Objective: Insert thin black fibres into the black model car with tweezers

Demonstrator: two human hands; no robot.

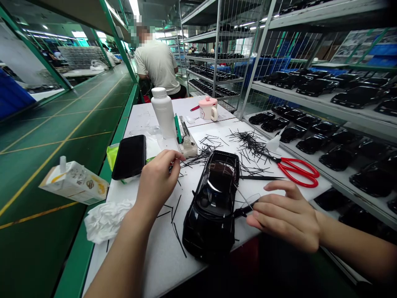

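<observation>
A glossy black model car lies on the white work surface, its top facing up. My right hand is beside the car, fingers curled around a thin, pointed metal tool whose tip meets the car's side by the windows. A dark piece and a clear edge show near those fingertips; I cannot tell what they are. My left hand is left of the car, thumb and fingers pinched together near a pile of thin black strips. Whatever lies between those fingers is hidden.
Red-handled scissors lie at right. Leftward are a phone, crumpled tissue and a drink carton. A white bottle and pink-lidded mug stand behind. Racks of black model cars flank the table; a person sits ahead.
</observation>
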